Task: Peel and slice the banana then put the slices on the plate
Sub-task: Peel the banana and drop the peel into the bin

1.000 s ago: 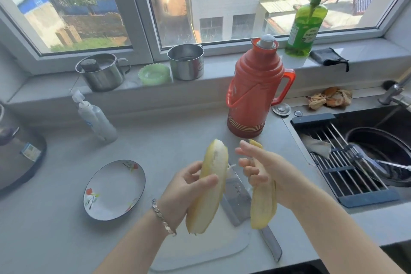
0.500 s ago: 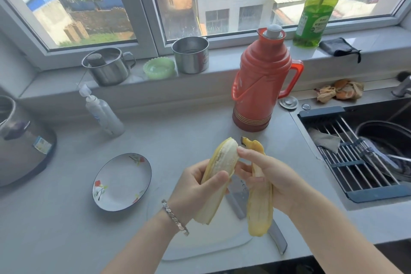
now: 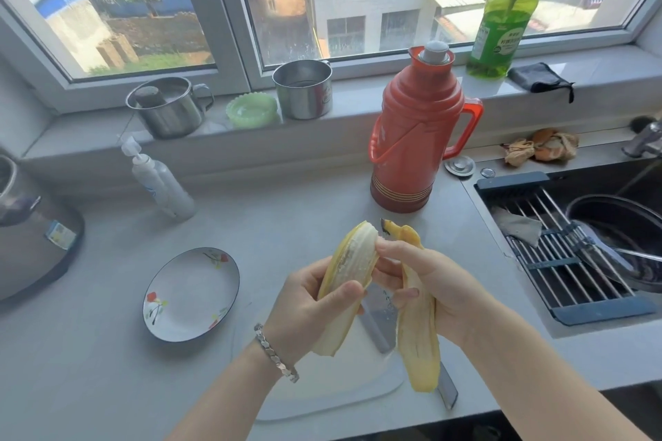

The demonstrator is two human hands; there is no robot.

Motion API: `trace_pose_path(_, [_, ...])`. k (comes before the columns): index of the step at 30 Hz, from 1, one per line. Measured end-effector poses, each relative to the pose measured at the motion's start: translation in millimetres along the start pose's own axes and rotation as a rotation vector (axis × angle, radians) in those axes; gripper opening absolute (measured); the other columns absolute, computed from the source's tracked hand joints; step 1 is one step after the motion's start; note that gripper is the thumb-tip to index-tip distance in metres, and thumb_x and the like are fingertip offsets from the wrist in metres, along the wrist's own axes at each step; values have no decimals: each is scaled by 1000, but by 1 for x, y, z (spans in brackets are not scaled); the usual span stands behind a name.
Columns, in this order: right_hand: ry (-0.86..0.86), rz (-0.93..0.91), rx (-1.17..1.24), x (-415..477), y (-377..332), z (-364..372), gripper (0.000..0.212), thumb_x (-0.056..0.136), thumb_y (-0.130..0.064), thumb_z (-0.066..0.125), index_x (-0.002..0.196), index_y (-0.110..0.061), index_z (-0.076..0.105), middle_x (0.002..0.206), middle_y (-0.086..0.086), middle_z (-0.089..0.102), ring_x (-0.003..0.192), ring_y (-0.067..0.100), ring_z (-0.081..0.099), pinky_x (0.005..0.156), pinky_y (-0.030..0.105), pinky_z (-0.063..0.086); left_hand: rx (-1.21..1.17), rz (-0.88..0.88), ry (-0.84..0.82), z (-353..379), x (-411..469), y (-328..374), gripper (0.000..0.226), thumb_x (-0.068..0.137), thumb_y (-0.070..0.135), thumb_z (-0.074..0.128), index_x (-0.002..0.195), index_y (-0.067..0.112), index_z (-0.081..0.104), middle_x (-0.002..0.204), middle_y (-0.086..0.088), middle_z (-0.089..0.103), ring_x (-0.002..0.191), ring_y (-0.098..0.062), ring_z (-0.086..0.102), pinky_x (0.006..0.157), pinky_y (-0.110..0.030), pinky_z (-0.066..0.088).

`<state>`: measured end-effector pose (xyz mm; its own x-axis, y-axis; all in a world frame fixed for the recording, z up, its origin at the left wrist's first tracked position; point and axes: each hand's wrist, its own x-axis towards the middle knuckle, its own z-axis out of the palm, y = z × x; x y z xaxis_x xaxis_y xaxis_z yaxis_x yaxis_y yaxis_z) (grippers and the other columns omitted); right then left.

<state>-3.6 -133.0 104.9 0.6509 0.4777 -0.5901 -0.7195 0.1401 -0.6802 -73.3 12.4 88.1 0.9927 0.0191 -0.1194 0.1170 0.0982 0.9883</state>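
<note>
A home kitchen: a grey counter (image 3: 286, 218) runs under a window, beside a sink (image 3: 559, 186) with a drying rack (image 3: 559, 261) (a pot sits in it), a red thermos (image 3: 412, 132), dish soap (image 3: 498, 25) and steel mugs (image 3: 304, 89) on the sill.

One banana (image 3: 353, 261), one plate (image 3: 190, 294), one knife (image 3: 374, 324).
</note>
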Motion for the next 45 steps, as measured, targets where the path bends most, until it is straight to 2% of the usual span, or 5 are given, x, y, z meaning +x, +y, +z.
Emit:
trace_pose_path(6, [0,-8,-108,-4,-1,5,10,88,-5,52,80,-6,57,53,-4,58,42,4,54,34,13,23,-25,-4,3,-2,-1,-5,57,40,74,75,73,28,74,64,6,66,56,-9,63,54,-18,49])
trace_pose_path(25, [314,-652,-313,-22,32,23,18,86,-16,64,69,-18,66,48,-13,54,47,4,45,52,18,37,-717,-302,483,6,29,-8,38,91,43,44,79,10,58,55,1,59,50,-13,55,56,-26,44])
trace_pose_path(34, [289,-515,332,-18,10,-7,18,101,-23,34,96,-14,49,90,8,71,76,15,72,73,35,58,-945,-221,860,-47,33,-22,34,94,40,40,83,9,51,74,-3,46,57,-15,42,59,-27,40])
trace_pose_path(40, [320,-314,629,-1,-8,-47,29,97,-39,39,85,-13,41,66,0,43,37,10,45,51,28,55,-945,-229,801,-68,20,-30,34,92,44,45,87,11,50,78,-2,45,56,-13,43,47,-19,48])
trace_pose_path(45, [-44,103,416,5,-6,-33,64,34,-15,89,76,-14,40,61,0,40,37,8,35,36,17,38,-967,-275,569,-45,12,-16,11,88,26,56,92,17,59,72,-2,50,54,-11,54,58,-32,58])
